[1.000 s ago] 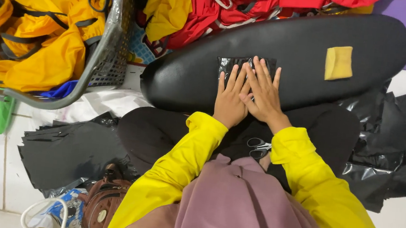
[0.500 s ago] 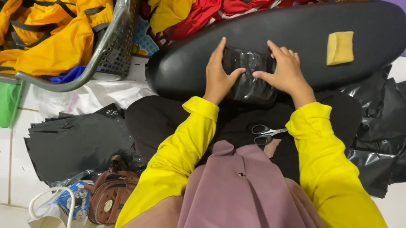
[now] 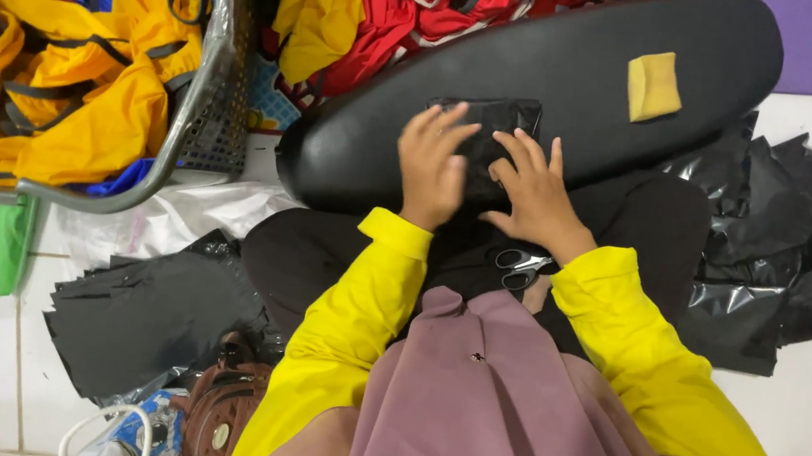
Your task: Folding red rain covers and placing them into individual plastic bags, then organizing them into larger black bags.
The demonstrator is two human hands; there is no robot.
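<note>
I logged a folded black plastic packet (image 3: 484, 136) lying flat on the long black padded board (image 3: 562, 84), near its middle. Left hand (image 3: 433, 165) rested on the packet's left part, fingers spread and flat, pressing rather than gripping. Right hand (image 3: 531, 186) lay on its lower right edge, fingers likewise extended. Scissors (image 3: 519, 267) sat in the lap just below the right wrist. A yellow sponge (image 3: 653, 86) sat farther right on the board.
</note>
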